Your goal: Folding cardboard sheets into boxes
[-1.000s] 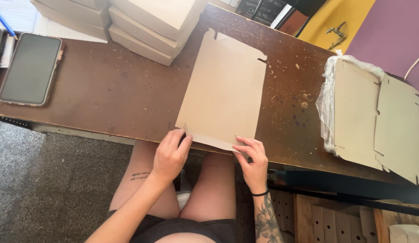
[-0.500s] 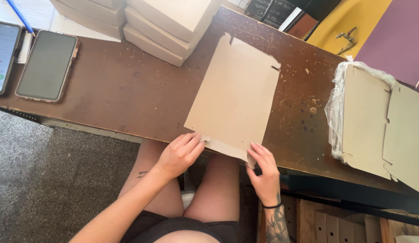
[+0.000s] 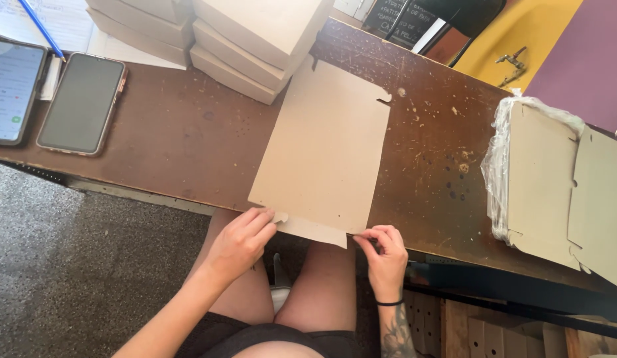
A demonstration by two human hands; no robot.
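A flat tan cardboard box blank (image 3: 325, 149) lies on the dark wooden table (image 3: 169, 142), its near edge hanging over the table's front. My left hand (image 3: 241, 238) pinches the blank's near left corner by a small tab. At the near right corner, my right hand (image 3: 385, 255) has its fingertips on the flap's edge. Both hands sit below the table's front edge, above my knees.
Stacks of folded tan boxes (image 3: 255, 33) stand at the back. Two phones (image 3: 80, 103) lie at the left next to paper and a blue pen (image 3: 40, 26). A plastic-wrapped pile of flat blanks (image 3: 547, 179) sits at the right. Grey floor (image 3: 70, 278) lies below.
The view has shifted so the table contents sit further right. My hands have stayed at the blank's near edge, with the fingers now pinching its two corners.
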